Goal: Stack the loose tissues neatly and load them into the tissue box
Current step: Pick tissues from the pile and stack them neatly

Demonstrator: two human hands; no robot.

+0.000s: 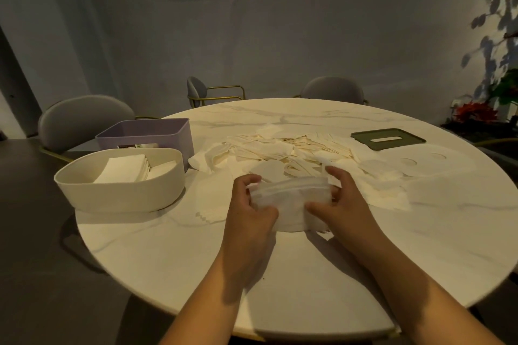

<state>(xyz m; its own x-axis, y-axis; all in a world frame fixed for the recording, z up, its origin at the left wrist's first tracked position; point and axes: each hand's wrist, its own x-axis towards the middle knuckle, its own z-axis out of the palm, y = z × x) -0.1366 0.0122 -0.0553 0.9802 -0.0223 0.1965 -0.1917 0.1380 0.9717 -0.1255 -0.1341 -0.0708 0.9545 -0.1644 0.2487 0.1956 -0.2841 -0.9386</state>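
Note:
A thick stack of white tissues (291, 199) is held just above the round marble table (364, 246), a little in front of its middle. My left hand (249, 204) grips the stack's left end, thumb near and fingers curled over the far edge. At the right end my right hand (336, 199) grips it the same way. Behind them a wide heap of loose tissues (283, 148) covers the table's middle. At the left stands a cream tissue box (120, 193), lidless, with folded tissues (126, 168) inside.
A purple box (168, 134) stands behind the cream one. A dark green lid with a slot (388, 138) lies at the far right. More flat tissues (392, 190) lie right of my hands. Grey chairs (81, 120) ring the table's far side.

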